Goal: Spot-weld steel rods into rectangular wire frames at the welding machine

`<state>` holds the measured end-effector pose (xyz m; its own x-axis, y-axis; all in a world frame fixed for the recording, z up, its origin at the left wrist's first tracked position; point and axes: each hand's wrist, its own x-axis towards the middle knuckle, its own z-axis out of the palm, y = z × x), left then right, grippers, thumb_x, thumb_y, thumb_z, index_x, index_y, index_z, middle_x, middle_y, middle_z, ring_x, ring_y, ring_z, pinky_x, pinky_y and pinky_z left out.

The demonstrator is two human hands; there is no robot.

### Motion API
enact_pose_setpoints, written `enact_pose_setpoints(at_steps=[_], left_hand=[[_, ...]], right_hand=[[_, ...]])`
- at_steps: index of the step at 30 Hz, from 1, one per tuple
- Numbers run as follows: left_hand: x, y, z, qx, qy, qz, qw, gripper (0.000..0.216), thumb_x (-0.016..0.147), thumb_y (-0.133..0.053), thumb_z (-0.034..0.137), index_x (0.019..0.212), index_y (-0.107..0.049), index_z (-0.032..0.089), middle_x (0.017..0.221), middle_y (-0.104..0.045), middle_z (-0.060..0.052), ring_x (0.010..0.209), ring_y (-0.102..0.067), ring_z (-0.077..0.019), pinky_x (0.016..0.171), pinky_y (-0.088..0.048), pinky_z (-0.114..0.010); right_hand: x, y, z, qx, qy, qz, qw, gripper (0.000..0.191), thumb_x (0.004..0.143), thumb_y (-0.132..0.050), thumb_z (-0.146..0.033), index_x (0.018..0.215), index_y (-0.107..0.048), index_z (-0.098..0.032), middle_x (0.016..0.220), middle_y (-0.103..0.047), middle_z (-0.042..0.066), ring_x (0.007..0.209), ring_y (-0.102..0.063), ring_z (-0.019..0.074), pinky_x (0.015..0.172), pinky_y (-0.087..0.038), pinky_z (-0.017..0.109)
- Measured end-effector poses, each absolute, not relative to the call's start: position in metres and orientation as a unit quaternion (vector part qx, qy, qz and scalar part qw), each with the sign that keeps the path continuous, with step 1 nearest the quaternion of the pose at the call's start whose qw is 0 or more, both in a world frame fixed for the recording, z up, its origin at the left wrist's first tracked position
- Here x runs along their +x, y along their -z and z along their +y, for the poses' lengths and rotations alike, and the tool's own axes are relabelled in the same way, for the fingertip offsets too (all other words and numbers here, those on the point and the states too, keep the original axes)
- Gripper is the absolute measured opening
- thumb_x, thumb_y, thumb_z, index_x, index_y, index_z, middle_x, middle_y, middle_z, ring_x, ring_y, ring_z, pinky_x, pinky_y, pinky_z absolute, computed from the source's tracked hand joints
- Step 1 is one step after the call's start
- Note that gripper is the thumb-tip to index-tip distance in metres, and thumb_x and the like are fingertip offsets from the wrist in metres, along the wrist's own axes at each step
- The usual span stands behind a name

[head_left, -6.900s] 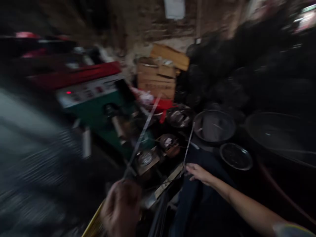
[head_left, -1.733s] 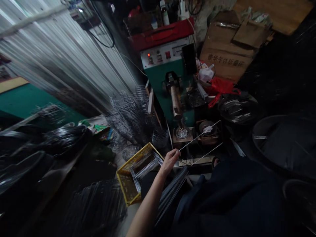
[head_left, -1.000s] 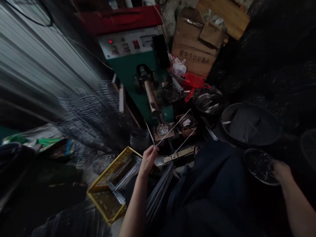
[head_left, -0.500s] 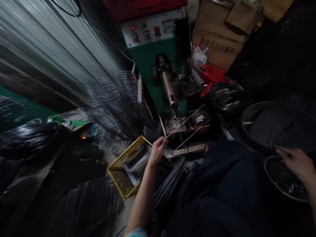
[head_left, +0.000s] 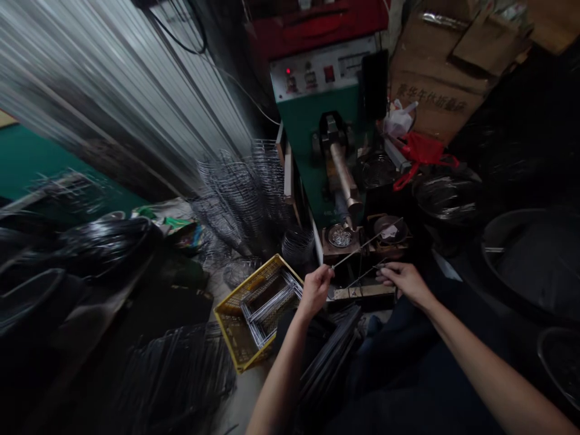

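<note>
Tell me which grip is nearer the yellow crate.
Left. The left grip is just right of the yellow crate; the right grip is farther right, beyond the left one.

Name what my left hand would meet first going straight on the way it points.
Probably the round dish of small shiny pieces, just beyond the left hand in the picture; depth is unclear, so it might pass above.

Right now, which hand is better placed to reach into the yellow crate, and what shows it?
Probably the left hand: it looks close beside the crate, though its grip holds a wire. The right hand sits farther off, with the left between.
</note>
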<state>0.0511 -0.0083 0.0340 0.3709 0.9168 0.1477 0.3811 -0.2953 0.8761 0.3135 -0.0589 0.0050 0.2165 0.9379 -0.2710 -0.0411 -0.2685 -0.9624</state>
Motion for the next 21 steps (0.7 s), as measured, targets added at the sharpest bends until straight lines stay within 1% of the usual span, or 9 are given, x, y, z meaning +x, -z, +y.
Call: enact_pose_setpoints(at_steps=[2, 4, 7, 10, 13, 18, 21], left_hand=[[0.049, -0.034, -0.012, 0.731, -0.341, 0.453, 0.38, 0.028, 0.091, -0.042, 0.035, 0.07, -0.053, 0.019, 0.06, -0.041, 0.004, 0.058, -0.037, -0.0116, 0.057, -0.029, -0.023], [0.047, -0.032, -0.014, 0.73, -0.341, 0.461, 0.371, 0.028, 0.091, -0.043, 0.034, 0.069, -0.052, 0.02, 0.059, -0.04, 0.004, 0.056, -0.037, -0.0116, 0.057, -0.029, -0.024], [0.043, -0.027, -0.014, 0.727, -0.345, 0.471, 0.362, 0.027, 0.091, -0.043, 0.034, 0.069, -0.05, 0.02, 0.059, -0.04, 0.005, 0.056, -0.038, -0.0117, 0.058, -0.029, -0.024], [0.042, -0.021, -0.012, 0.723, -0.352, 0.476, 0.357, 0.027, 0.091, -0.043, 0.033, 0.067, -0.048, 0.021, 0.059, -0.04, 0.004, 0.056, -0.039, -0.0119, 0.058, -0.029, -0.024], [0.042, -0.017, -0.011, 0.719, -0.358, 0.478, 0.356, 0.028, 0.091, -0.044, 0.032, 0.066, -0.046, 0.021, 0.059, -0.039, 0.004, 0.056, -0.038, -0.0121, 0.058, -0.028, -0.024], [0.044, -0.017, -0.011, 0.712, -0.368, 0.478, 0.359, 0.028, 0.09, -0.046, 0.031, 0.064, -0.044, 0.022, 0.056, -0.037, 0.005, 0.053, -0.036, -0.0119, 0.056, -0.027, -0.025], [0.047, -0.018, -0.01, 0.711, -0.373, 0.477, 0.357, 0.027, 0.09, -0.047, 0.03, 0.064, -0.044, 0.022, 0.057, -0.038, 0.004, 0.053, -0.036, -0.0118, 0.056, -0.027, -0.025]], right_hand=[[0.294, -0.002, -0.048, -0.608, -0.519, -0.369, 0.473, 0.036, 0.065, -0.077, -0.048, 0.073, -0.067, -0.014, 0.07, -0.07, 0.009, 0.062, -0.069, 0.0178, 0.05, -0.052, 0.023], [0.282, -0.003, -0.038, -0.604, -0.519, -0.373, 0.476, 0.037, 0.066, -0.074, -0.05, 0.07, -0.064, -0.015, 0.064, -0.066, 0.004, 0.052, -0.063, 0.0133, 0.043, -0.047, 0.02], [0.272, -0.006, -0.025, -0.594, -0.52, -0.378, 0.484, 0.037, 0.068, -0.07, -0.051, 0.068, -0.058, -0.017, 0.055, -0.057, -0.003, 0.04, -0.049, 0.0066, 0.035, -0.036, 0.016], [0.266, -0.01, -0.014, -0.589, -0.527, -0.378, 0.483, 0.035, 0.071, -0.067, -0.05, 0.066, -0.054, -0.017, 0.047, -0.045, -0.008, 0.033, -0.033, 0.0027, 0.032, -0.022, 0.015], [0.262, -0.013, -0.006, -0.589, -0.535, -0.373, 0.478, 0.032, 0.072, -0.065, -0.048, 0.068, -0.054, -0.018, 0.043, -0.036, -0.01, 0.032, -0.024, 0.0023, 0.032, -0.015, 0.016], [0.261, -0.018, 0.001, -0.576, -0.542, -0.37, 0.488, 0.031, 0.073, -0.062, -0.048, 0.073, -0.056, -0.018, 0.041, -0.027, -0.012, 0.033, -0.021, 0.0035, 0.034, -0.014, 0.018], [0.263, -0.022, 0.002, -0.57, -0.544, -0.371, 0.492, 0.031, 0.073, -0.062, -0.049, 0.073, -0.054, -0.019, 0.042, -0.026, -0.012, 0.034, -0.019, 0.0038, 0.035, -0.012, 0.019]])
